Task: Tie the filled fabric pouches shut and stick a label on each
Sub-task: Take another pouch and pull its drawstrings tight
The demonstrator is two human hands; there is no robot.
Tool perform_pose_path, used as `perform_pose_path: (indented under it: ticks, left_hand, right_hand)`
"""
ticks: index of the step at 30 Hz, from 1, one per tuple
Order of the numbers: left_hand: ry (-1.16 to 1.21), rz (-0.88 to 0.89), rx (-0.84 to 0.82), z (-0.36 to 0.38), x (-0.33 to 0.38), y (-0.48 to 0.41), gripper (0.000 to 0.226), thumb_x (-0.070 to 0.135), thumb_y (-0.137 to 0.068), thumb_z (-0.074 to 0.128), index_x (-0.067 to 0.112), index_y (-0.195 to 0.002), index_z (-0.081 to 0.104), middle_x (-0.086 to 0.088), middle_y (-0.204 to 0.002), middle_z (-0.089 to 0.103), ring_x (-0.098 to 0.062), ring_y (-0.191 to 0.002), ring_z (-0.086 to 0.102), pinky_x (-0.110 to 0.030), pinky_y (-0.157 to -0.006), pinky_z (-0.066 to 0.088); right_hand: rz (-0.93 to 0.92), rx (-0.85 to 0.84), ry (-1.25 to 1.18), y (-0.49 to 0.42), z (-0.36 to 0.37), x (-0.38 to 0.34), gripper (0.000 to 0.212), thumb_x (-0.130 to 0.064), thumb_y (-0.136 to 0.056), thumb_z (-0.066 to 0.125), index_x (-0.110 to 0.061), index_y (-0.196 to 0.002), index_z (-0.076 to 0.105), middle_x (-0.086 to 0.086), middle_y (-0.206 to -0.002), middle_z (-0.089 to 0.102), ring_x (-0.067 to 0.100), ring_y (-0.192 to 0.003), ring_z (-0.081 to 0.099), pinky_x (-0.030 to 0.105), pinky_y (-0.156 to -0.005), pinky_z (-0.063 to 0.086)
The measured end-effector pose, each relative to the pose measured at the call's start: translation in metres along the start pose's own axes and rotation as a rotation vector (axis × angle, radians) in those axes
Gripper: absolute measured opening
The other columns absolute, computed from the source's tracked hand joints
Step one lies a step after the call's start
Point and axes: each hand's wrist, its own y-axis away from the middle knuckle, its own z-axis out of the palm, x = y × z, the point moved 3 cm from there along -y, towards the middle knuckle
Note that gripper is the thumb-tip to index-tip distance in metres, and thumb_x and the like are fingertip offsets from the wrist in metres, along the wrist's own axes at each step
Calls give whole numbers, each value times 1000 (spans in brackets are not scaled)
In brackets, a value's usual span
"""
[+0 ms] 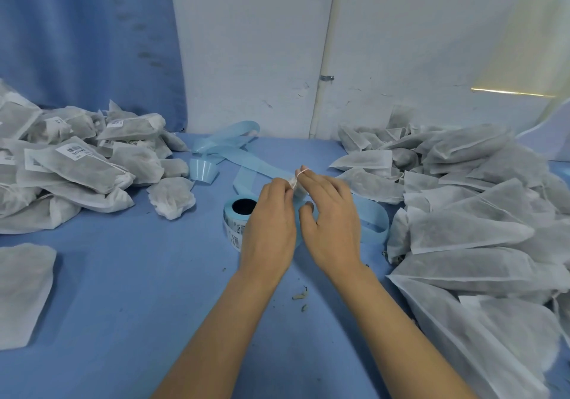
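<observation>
Both my hands meet over the middle of the blue table. My left hand pinches the gathered neck of a white fabric pouch, most of which is hidden behind my hands. My right hand has the pouch's thin white drawstring looped over its forefinger, the other fingers spread. A roll of printed labels on blue backing stands just left of my left hand. Labelled pouches are heaped at the left. Unlabelled filled pouches are heaped at the right.
Spent blue backing tape curls across the table behind the roll and under my hands. A single flat pouch lies at the near left. Small crumbs dot the cloth. A white wall and blue curtain close off the back.
</observation>
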Motion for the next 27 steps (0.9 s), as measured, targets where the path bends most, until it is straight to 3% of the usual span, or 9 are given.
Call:
perform_pose_path:
  ticks: [3, 6, 9, 11, 13, 17, 20, 24, 27]
  left_hand:
    - [-10, -30, -15, -1, 1, 1, 15, 20, -101, 35, 14, -89, 43, -1, -80, 52, -20, -72, 50, -40, -64, 41]
    - [21, -101, -52, 1, -2, 1, 13, 23, -102, 35, 18, -91, 41, 7, -75, 52, -11, -68, 52, -34, -61, 40]
    - [89, -172, -41, 2, -5, -1, 12, 26, -102, 35, 21, -92, 40, 9, -76, 55, -5, -70, 53, -29, -62, 41]
    - [178, -231, -21, 2, -9, -2, 13, 25, -102, 34, 21, -92, 42, 6, -81, 60, -15, -76, 59, -35, -68, 45]
    - [263, -269, -9, 1, -13, -4, 16, 23, -102, 35, 25, -88, 41, 0, -84, 64, -19, -78, 64, -35, -70, 49]
    - [320, -273, 4, -2, -17, -6, 19, 22, -102, 37, 30, -85, 41, 4, -80, 64, 0, -57, 62, -12, -53, 42]
    - [327, -272, 26, -4, -19, -7, 18, 23, -102, 40, 29, -85, 43, 7, -83, 64, -5, -57, 62, -12, -53, 42]
    - [271, -249, 50, -8, -21, -8, 13, 20, -98, 48, 20, -86, 55, 13, -77, 64, 1, -65, 58, -12, -60, 42]
    - [247, -248, 81, -13, -21, -10, 12, 18, -96, 52, 13, -88, 60, 12, -77, 64, 8, -67, 56, -6, -62, 40]
  right_hand:
    - [24, -13, -54, 1, 1, 2, 47, -4, -79, 46, -13, -121, 65, -9, -130, 61, 15, -113, 50, 15, -91, 36]
    - [98, -42, -162, 1, 2, 2, 46, -10, -80, 44, -17, -121, 65, -15, -120, 62, 8, -111, 47, 1, -89, 28]
    - [329, -103, -431, 0, 4, 7, 37, -4, -85, 50, -27, -109, 68, -25, -105, 63, 5, -107, 54, 10, -90, 36]
    - [533, -162, -742, -1, 6, 11, 32, 1, -85, 52, -21, -96, 72, -16, -95, 71, 3, -93, 62, 18, -80, 47]
    - [612, -190, -921, -2, 5, 14, 28, 3, -85, 50, -10, -94, 73, -3, -93, 74, 5, -85, 64, 13, -73, 48]
    - [630, -256, -997, 0, 7, 15, 24, -2, -86, 50, -10, -95, 72, 7, -97, 73, 10, -90, 65, 11, -73, 47]
    - [604, -318, -984, -1, 9, 15, 22, -3, -86, 51, -15, -90, 70, -2, -93, 72, 12, -94, 62, 21, -86, 45]
    - [516, -403, -916, -2, 8, 11, 20, -1, -85, 53, -14, -87, 68, -9, -82, 70, 1, -82, 62, 7, -74, 45]
    - [489, -420, -865, -4, 6, 10, 22, 2, -86, 52, -12, -89, 69, -12, -78, 68, -2, -78, 61, 6, -73, 44]
